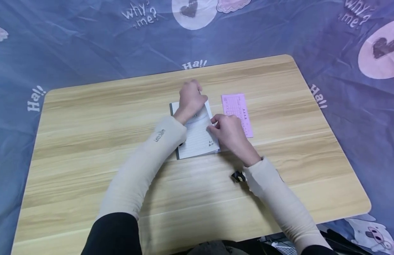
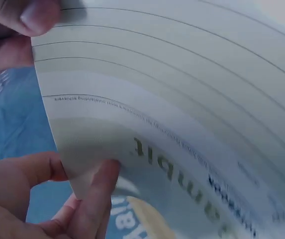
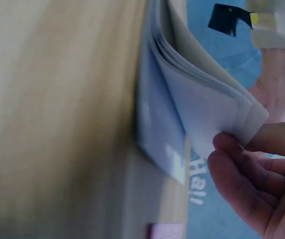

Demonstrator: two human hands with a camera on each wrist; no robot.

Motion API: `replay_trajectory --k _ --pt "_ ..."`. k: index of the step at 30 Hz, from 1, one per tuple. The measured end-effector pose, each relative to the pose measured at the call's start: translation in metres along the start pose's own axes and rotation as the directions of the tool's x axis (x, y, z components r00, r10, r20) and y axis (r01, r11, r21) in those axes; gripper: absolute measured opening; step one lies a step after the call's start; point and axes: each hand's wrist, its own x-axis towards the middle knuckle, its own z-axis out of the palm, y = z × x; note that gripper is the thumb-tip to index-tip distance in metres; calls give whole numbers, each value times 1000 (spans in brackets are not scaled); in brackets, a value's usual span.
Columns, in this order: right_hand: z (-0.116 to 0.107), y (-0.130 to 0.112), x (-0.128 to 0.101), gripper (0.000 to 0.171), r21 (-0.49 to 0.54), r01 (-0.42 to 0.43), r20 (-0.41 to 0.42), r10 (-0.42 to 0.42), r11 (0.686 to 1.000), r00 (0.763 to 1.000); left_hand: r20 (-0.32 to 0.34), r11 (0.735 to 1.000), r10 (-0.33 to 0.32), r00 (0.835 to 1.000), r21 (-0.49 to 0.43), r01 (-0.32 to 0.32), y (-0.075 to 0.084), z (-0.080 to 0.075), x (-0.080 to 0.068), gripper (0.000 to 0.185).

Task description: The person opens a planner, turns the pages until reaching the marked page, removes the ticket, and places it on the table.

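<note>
A lined notebook (image 1: 197, 140) with a dark spine strip at its left lies open on the table, white pages up. At its far right part my left hand (image 1: 191, 97) holds the page edge. In the left wrist view the left hand (image 2: 67, 199) pinches the page corner near upside-down print, while fingertips of the right hand (image 2: 33, 17) grip the same edge higher up. My right hand (image 1: 229, 131) is at the page's right edge. Seen from the right wrist, the right hand (image 3: 261, 174) pinches a corner of lifted, bowed pages (image 3: 202, 94).
A purple printed form pad (image 1: 236, 106) lies just right of the notebook, partly behind the right hand. The wooden table (image 1: 88, 148) has rounded corners, and a blue patterned cloth (image 1: 98, 42) surrounds it. A black wrist camera (image 1: 238, 176) hangs at the right sleeve.
</note>
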Motion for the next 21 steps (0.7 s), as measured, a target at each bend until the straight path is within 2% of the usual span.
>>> replay_trajectory --k 4,7,14,17,21 --pt "8 7 2 20 -38 -19 18 20 999 1000 10 990 20 1000 142 -21 3 14 2 19" --pt "12 10 1 22 -102 23 11 -22 995 1000 17 980 18 1000 200 -21 3 23 2 16" --pt "16 9 -1 22 -237 86 12 -86 968 996 37 942 39 999 332 -49 5 39 4 25" --pt "16 8 1 20 -269 90 27 -86 959 996 34 934 42 999 355 -51 5 41 5 24" --pt "15 7 3 20 -291 91 62 -76 952 995 35 941 33 999 336 -43 4 40 5 23"
